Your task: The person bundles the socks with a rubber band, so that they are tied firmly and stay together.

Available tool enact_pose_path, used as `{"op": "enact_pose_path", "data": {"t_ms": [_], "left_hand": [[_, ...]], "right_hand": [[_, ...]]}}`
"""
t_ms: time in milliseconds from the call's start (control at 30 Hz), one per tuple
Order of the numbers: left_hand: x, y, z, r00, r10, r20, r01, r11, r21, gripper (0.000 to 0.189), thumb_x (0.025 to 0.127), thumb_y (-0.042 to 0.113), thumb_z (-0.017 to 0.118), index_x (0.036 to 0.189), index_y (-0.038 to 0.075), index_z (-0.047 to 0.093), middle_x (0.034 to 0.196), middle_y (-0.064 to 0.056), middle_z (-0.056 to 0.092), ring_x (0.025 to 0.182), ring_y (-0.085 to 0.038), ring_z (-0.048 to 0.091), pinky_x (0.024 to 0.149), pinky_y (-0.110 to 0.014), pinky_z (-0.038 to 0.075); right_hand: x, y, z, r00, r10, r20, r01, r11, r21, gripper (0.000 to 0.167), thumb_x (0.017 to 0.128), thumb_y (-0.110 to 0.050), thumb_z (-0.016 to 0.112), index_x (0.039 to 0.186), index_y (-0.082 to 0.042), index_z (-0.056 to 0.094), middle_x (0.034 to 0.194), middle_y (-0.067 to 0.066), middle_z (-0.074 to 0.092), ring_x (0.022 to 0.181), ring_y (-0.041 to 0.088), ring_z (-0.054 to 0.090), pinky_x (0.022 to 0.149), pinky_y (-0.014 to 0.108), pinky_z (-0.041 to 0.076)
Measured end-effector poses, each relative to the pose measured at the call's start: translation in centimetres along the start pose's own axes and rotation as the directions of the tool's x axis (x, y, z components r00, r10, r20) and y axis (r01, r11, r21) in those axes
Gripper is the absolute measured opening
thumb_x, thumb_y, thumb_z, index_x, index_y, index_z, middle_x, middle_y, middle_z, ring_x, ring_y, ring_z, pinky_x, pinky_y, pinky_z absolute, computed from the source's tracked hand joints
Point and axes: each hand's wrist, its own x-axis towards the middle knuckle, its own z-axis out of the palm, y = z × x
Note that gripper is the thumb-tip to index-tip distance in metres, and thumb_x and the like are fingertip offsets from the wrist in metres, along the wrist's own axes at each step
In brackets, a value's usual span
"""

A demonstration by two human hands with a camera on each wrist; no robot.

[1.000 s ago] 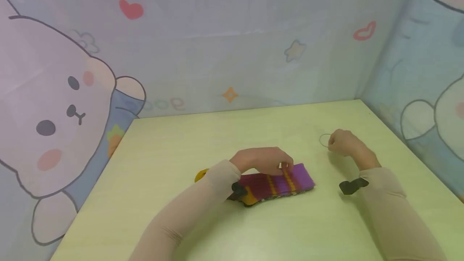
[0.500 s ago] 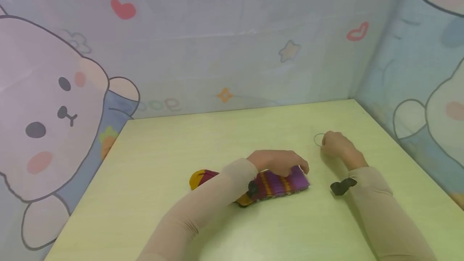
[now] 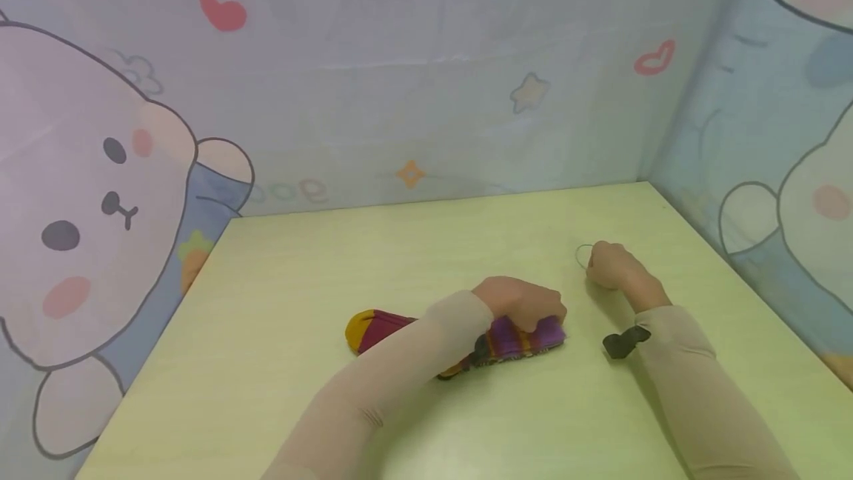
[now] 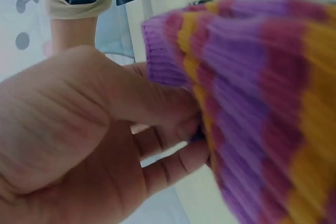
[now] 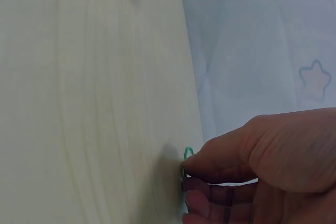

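A knitted sock (image 3: 514,342) striped in purple, maroon and yellow lies on the table, its yellow toe end at the left in the head view. Over the purple cuff end, my left hand (image 3: 526,304) pinches the fabric between thumb and fingers. Close up in the left wrist view, the ribbed sock (image 4: 262,82) bulges beside the thumb. Farther right, my right hand (image 3: 614,267) holds a thin ring-shaped band. That green band (image 5: 186,151) shows between thumb and fingertips in the right wrist view. My left forearm hides the sock's middle.
The pale wooden table (image 3: 320,265) runs back to a cloth backdrop (image 3: 346,80) printed with cartoon figures. Another backdrop panel (image 3: 746,117) rises along the right edge. A dark camera mount (image 3: 625,343) sits on the right wrist.
My left hand has let go higher up the sock, shifted right along it and taken hold near the cuff. My right hand keeps the band with little movement. The view has turned slightly right.
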Motion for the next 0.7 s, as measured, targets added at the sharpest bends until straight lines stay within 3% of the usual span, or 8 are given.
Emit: {"op": "enact_pose_path", "data": {"t_ms": [200, 333, 433, 500, 533, 600, 667, 700], "left_hand": [[0.1, 0.5, -0.6, 1.0, -0.021, -0.01, 0.021, 0.999, 0.029, 0.023, 0.093, -0.005, 0.057, 0.1, 0.017, 0.053, 0.1, 0.007, 0.048, 0.091, -0.009, 0.044, 0.076, -0.019, 0.036], [-0.1, 0.5, -0.6, 0.999, -0.039, -0.007, 0.038, 0.999, -0.034, 0.029, 0.094, -0.008, 0.055, 0.105, 0.019, 0.055, 0.104, 0.008, 0.052, 0.094, -0.008, 0.046, 0.076, -0.019, 0.038], [-0.2, 0.6, -0.6, 0.999, -0.052, -0.002, 0.051, 0.997, -0.062, 0.036, 0.096, -0.006, 0.055, 0.118, 0.022, 0.061, 0.117, 0.01, 0.055, 0.104, -0.006, 0.048, 0.085, -0.018, 0.039], [-0.3, 0.6, -0.5, 0.999, -0.052, -0.006, 0.051, 0.997, -0.064, 0.032, 0.096, -0.006, 0.054, 0.114, 0.019, 0.063, 0.114, 0.009, 0.054, 0.102, -0.006, 0.048, 0.084, -0.017, 0.038], [-0.2, 0.6, -0.5, 0.998, -0.055, -0.009, 0.054, 0.996, -0.069, 0.029, 0.096, -0.006, 0.054, 0.11, 0.018, 0.063, 0.11, 0.009, 0.054, 0.099, -0.006, 0.048, 0.082, -0.017, 0.038], [-0.2, 0.6, -0.4, 0.998, -0.056, -0.018, 0.055, 0.996, -0.077, 0.024, 0.094, -0.008, 0.054, 0.097, 0.015, 0.059, 0.098, 0.007, 0.05, 0.09, -0.007, 0.047, 0.075, -0.017, 0.036], [-0.2, 0.6, -0.4, 0.998, -0.058, -0.019, 0.056, 0.996, -0.076, 0.024, 0.094, -0.008, 0.055, 0.088, 0.014, 0.05, 0.09, 0.004, 0.043, 0.081, -0.01, 0.043, 0.069, -0.02, 0.034], [-0.3, 0.7, -0.4, 0.998, -0.062, -0.022, 0.06, 0.995, -0.076, 0.025, 0.094, -0.008, 0.055, 0.087, 0.015, 0.048, 0.088, 0.005, 0.042, 0.08, -0.009, 0.042, 0.068, -0.02, 0.034]], "right_hand": [[-0.2, -0.5, -0.1, 0.998, 0.049, 0.03, -0.048, 0.998, -0.029, 0.023, 0.086, -0.001, 0.046, 0.065, -0.01, 0.042, 0.056, 0.0, 0.038, 0.05, 0.013, 0.035, 0.049, 0.027, 0.036], [-0.4, -0.6, -0.5, 0.998, 0.044, 0.038, -0.043, 0.998, -0.034, 0.015, 0.088, -0.002, 0.046, 0.074, -0.004, 0.048, 0.063, 0.005, 0.045, 0.056, 0.018, 0.044, 0.053, 0.03, 0.04], [-0.6, -0.1, -0.9, 1.0, 0.018, -0.003, -0.018, 1.0, 0.023, 0.022, 0.084, -0.001, 0.045, 0.064, -0.008, 0.043, 0.058, 0.001, 0.039, 0.052, 0.015, 0.037, 0.049, 0.028, 0.035], [-0.7, 0.3, -1.3, 0.999, 0.014, -0.049, -0.009, 0.996, 0.092, 0.026, 0.082, -0.003, 0.043, 0.059, -0.012, 0.038, 0.055, -0.002, 0.034, 0.05, 0.013, 0.03, 0.048, 0.027, 0.03], [-0.8, 0.5, -1.5, 0.997, 0.011, -0.077, 0.0, 0.99, 0.138, 0.025, 0.084, -0.004, 0.043, 0.059, -0.009, 0.042, 0.057, 0.0, 0.039, 0.052, 0.014, 0.033, 0.049, 0.028, 0.032], [-1.1, 0.8, -1.9, 0.993, 0.023, -0.115, 0.007, 0.967, 0.254, 0.025, 0.09, -0.008, 0.043, 0.067, 0.001, 0.05, 0.07, 0.009, 0.052, 0.063, 0.022, 0.045, 0.057, 0.034, 0.042], [-1.4, 1.0, -2.3, 0.992, 0.035, -0.122, 0.016, 0.919, 0.394, 0.032, 0.099, -0.016, 0.042, 0.091, 0.011, 0.06, 0.099, 0.022, 0.06, 0.089, 0.033, 0.056, 0.078, 0.045, 0.05], [-1.5, 1.2, -2.4, 0.991, 0.038, -0.124, 0.024, 0.886, 0.463, 0.037, 0.102, -0.02, 0.043, 0.104, 0.013, 0.06, 0.115, 0.025, 0.058, 0.104, 0.037, 0.055, 0.09, 0.049, 0.048]]}}
